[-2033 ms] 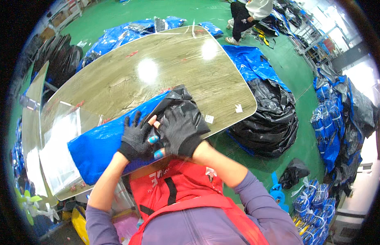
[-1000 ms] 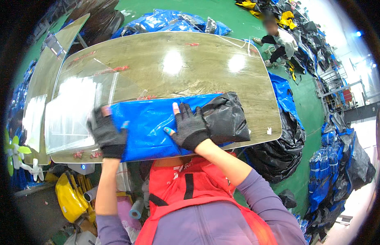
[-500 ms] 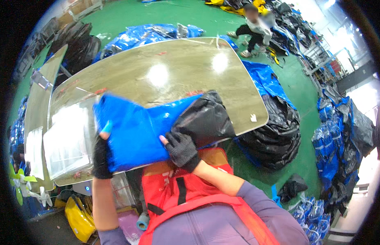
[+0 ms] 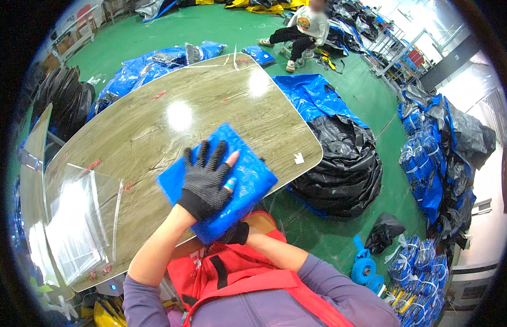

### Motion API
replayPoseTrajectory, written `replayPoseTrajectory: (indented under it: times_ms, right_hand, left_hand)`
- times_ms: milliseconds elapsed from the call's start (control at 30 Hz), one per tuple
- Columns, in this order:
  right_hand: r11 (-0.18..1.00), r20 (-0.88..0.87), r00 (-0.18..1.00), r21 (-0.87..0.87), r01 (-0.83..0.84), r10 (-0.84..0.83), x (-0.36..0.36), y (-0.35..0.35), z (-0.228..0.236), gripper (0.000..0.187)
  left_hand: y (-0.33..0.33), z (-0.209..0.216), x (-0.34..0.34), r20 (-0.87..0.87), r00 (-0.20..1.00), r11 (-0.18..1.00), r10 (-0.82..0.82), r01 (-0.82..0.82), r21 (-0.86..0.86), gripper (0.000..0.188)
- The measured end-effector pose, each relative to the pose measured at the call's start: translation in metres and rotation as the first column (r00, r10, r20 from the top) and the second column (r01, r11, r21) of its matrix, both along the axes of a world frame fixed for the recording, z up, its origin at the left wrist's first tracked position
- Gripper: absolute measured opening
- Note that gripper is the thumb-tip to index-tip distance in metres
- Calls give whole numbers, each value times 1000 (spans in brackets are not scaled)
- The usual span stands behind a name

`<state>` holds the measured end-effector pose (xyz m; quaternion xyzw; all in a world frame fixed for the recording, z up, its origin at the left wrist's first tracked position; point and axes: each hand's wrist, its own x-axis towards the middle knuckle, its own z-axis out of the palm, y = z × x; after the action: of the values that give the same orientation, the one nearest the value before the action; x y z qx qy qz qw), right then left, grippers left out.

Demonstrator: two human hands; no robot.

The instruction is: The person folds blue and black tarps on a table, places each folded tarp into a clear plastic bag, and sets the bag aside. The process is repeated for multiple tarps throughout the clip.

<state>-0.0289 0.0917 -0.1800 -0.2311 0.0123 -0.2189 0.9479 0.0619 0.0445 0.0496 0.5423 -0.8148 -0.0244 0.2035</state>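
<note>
A blue plastic tarp (image 4: 251,173), folded into a compact rectangle, lies at the near edge of the wood-patterned table (image 4: 139,125). On top of it my left hand (image 4: 206,182), in a black knit glove, lies flat with its fingers spread; the thumb has a blue wrap. My right hand (image 4: 235,234), gloved too, is at the tarp's near edge and partly beneath it. The tarp covers its fingers, so their grip cannot be seen.
Clear plastic bags (image 4: 82,218) lie on the table's left part. A heap of black and blue tarp (image 4: 343,163) stands right of the table. Bundled blue tarps (image 4: 420,278) and blue tape rolls (image 4: 363,270) sit lower right. A person (image 4: 302,32) is at the back.
The larger blue and black sheet is now a smaller blue rectangle. My left hand has moved right onto its top; my right hand has slipped to its near underside. The view has shifted.
</note>
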Motion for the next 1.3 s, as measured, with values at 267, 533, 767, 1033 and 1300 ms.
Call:
replayPoseTrajectory:
  times_ms: [267, 533, 767, 1033, 1300]
  right_hand:
    - [940, -219, 955, -317, 125, -200, -22, 18, 66, 54]
    - [84, -266, 594, -945, -316, -759, -104, 10, 227, 33]
    - [-486, 314, 460, -813, -322, -830, -81, -94, 201, 58]
    - [-590, 358, 596, -768, -250, -719, -122, -81, 166, 47]
    - [10, -38, 366, -997, -77, -930, -146, -64, 195, 30]
  left_hand:
    - [7, -28, 16, 158, 975, 955, 158, -192, 225, 79]
    - [6, -46, 18, 88, 978, 966, 187, -199, 162, 79]
    - [-5, -40, 22, -143, 978, 987, 151, -157, -26, 64]
    - [-65, -46, 32, -253, 967, 956, -19, 91, 279, 58]
    - [33, -94, 66, -812, 113, 613, 573, 598, 516, 74]
